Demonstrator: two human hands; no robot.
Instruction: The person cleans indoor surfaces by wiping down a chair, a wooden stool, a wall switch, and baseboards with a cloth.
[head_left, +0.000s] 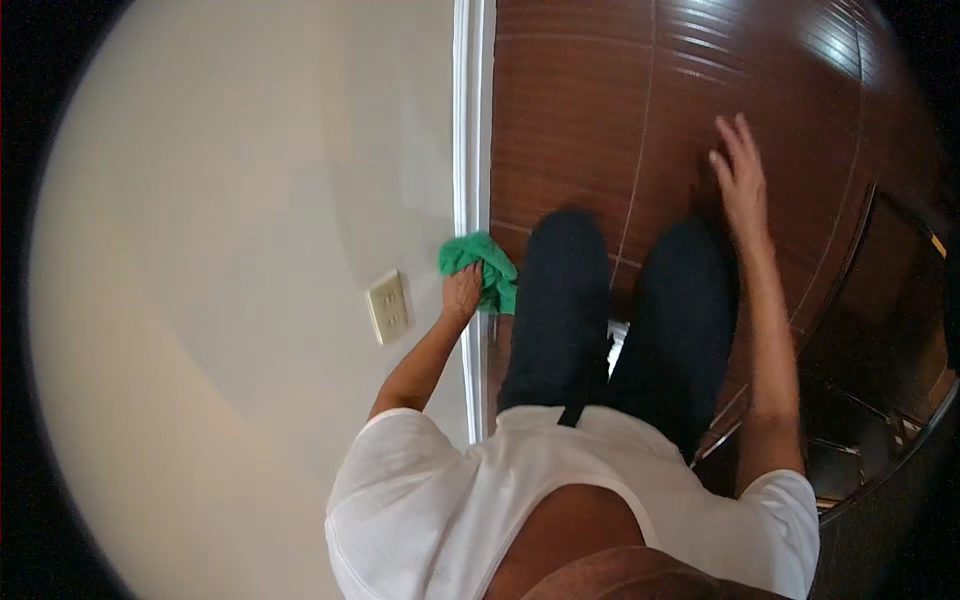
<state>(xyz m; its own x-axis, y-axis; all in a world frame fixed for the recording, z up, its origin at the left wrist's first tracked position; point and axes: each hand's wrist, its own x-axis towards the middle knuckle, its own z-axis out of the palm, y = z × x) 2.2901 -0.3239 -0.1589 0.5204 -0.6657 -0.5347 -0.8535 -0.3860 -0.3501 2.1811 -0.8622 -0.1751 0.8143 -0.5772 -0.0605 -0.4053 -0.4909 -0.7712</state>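
My left hand [462,291] is closed on a green cloth [492,268], which is bunched against the white baseboard [474,130] at the foot of the wall. Part of the cloth hangs toward the floor beside my left knee, and my fingers are partly hidden in its folds. Out to the right, my right hand [741,185] is held over the brown tiled floor [575,110] with its fingers apart and nothing in it. Whether it touches the floor, I cannot tell.
A cream wall outlet plate [388,307] sits on the pale wall [230,200], close to my left forearm. My bent legs [560,300] are between my arms. Dark, shiny furniture [850,330] stands on the right. Light reflects off the floor at the top.
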